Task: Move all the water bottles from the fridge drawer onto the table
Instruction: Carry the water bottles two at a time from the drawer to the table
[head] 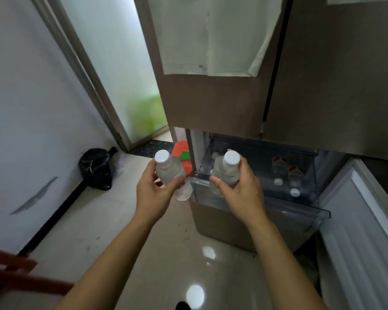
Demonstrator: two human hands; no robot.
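Observation:
My left hand (pixel 154 193) grips a clear water bottle (pixel 169 170) with a white cap, held upright over the floor to the left of the fridge. A second white-capped water bottle (pixel 227 168) is in my right hand (pixel 242 189), above the left end of the pulled-out clear fridge drawer (pixel 300 211). Two more bottles with red labels (pixel 279 170) (pixel 295 180) lie in the drawer's right part, caps toward me. The table is out of view.
The brown fridge doors (pixel 211 104) hang above the drawer. An open white lower door (pixel 365 220) stands at the right. A black bin bag (pixel 96 168) sits by the left wall. A red-brown chair (pixel 14 271) is at the lower left.

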